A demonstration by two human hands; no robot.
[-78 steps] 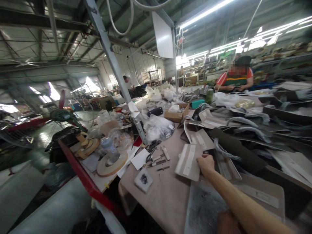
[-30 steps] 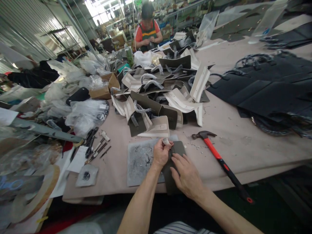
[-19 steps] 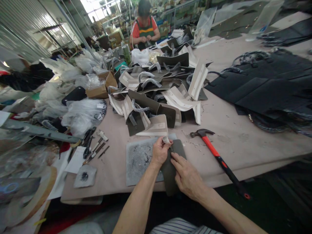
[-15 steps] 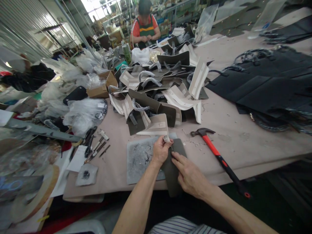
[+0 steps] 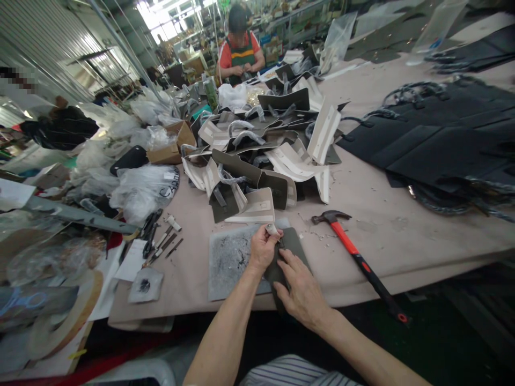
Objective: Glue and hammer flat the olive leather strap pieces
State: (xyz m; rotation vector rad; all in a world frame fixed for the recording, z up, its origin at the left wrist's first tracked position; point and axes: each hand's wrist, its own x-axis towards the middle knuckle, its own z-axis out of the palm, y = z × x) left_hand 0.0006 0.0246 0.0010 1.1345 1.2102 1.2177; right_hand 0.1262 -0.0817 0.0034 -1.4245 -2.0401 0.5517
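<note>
A dark olive-grey panel [image 5: 295,247] lies over the right side of a worn grey slab [image 5: 226,257] at the table's front edge. My left hand [image 5: 263,247] is closed in a pinch around a short tool with a white-wrapped end [image 5: 272,229], held at the panel's upper left part. The tool's lower end is hard to make out. My right hand [image 5: 300,284] rests on the panel, fingers stretched out and apart, their tips close to a small slot-like mark below the tool. To the right lies a claw hammer [image 5: 348,244] with a red and black handle.
Beyond the slab is a heap of similar panels [image 5: 241,171] with plastic-wrapped handles. Black bag pieces [image 5: 442,145] cover the right side. Slim hand tools [image 5: 163,241] and plastic bags [image 5: 140,190] lie left. A co-worker [image 5: 240,53] sits at the far end.
My right hand has slid slightly toward me and to the left on the panel, its fingers a little more spread. My left hand keeps its pinch on the tool. The view has shifted slightly.
</note>
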